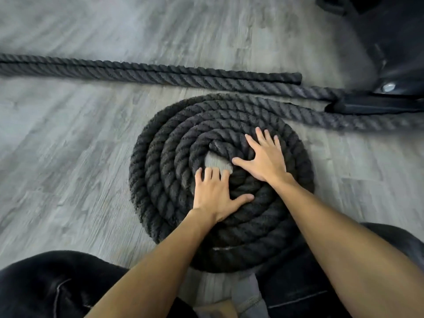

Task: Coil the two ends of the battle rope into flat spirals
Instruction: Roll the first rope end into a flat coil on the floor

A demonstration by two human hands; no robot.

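A thick black battle rope lies on the grey floor. One end is wound into a flat spiral [160, 171] of several turns in front of me, with a small gap of bare floor at its centre. My left hand [214, 196] lies flat on the inner turns at the spiral's near side, fingers spread. My right hand [263, 157] presses flat on the inner turns right of the centre, fingers spread too. From the spiral the rope runs right to a black anchor strap [367, 106]. The other end [296, 78] lies straight behind the spiral, doubled beside another run of rope [114, 70].
A dark machine base with a bolt [388, 87] stands at the back right, where the strap is fixed. My knees in dark trousers [46, 285] rest on the floor close to the spiral's near edge. Grey wood-look flooring [68, 157] spreads to the left.
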